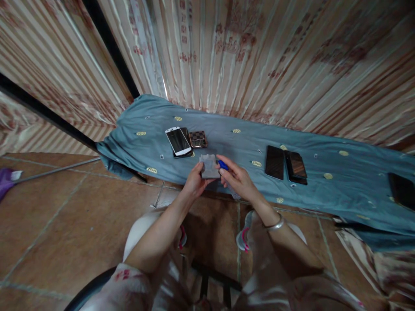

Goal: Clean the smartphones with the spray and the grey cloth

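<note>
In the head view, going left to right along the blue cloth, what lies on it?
White phone → checkered phone case → grey cloth held in the left hand, right hand beside it with a blue item → dark phone → stacked dark phones → dark device at the right edge.

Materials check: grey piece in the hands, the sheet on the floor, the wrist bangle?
Grey piece: looks like soft cloth or a thin pad, matte, edges slightly limp; unsure which. Sheet: woven fabric, blue-grey, creased, with small embroidered-looking yellow motifs. Bangle: seems metal, silver and shiny, catching a highlight.
</note>
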`<state>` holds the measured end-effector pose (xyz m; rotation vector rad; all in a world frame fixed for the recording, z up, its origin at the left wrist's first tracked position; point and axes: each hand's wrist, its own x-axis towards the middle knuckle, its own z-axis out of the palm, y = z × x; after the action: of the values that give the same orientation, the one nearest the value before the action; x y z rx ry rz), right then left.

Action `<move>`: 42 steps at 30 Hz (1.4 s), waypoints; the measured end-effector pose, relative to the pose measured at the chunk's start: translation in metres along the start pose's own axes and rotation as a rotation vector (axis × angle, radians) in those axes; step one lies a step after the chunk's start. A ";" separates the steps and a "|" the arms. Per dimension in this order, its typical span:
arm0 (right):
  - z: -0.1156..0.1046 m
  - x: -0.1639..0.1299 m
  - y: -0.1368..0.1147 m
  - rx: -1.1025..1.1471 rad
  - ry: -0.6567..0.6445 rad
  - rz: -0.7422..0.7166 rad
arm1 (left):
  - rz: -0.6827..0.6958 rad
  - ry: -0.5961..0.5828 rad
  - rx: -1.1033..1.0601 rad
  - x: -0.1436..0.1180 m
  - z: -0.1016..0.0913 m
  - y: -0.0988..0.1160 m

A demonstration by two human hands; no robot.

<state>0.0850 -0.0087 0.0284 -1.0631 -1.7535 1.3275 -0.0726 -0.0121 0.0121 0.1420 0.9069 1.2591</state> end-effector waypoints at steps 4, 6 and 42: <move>-0.002 -0.001 -0.003 -0.213 -0.022 -0.031 | 0.002 -0.017 0.018 0.002 -0.002 -0.003; -0.003 0.001 -0.004 -0.289 -0.021 -0.023 | -0.006 -0.025 0.023 0.002 -0.003 -0.003; -0.059 0.039 0.057 -1.106 0.291 0.108 | -0.092 0.031 -0.064 0.003 -0.005 0.003</move>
<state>0.1315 0.0590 -0.0109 -1.8110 -2.2106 0.1076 -0.0781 -0.0098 0.0090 0.0302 0.8886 1.2065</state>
